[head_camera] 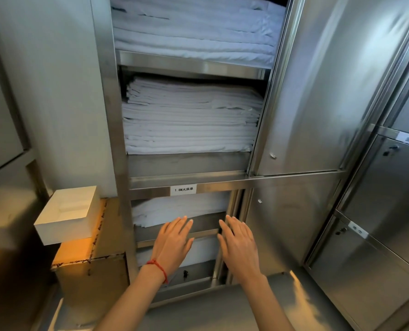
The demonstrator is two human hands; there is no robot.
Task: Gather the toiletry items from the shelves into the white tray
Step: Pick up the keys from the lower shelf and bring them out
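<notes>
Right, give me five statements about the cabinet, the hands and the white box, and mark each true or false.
1. Both hands, left hand and right hand, are empty with fingers extended. True.
2. The open shelves hold bottles and tubes. False: only folded white linens show.
3. A red string circles the right wrist. False: it is on the left wrist.
4. The white box sits on a cardboard carton left of the cabinet. True.
5. The upper right cabinet door stands open. False: it is closed.
</notes>
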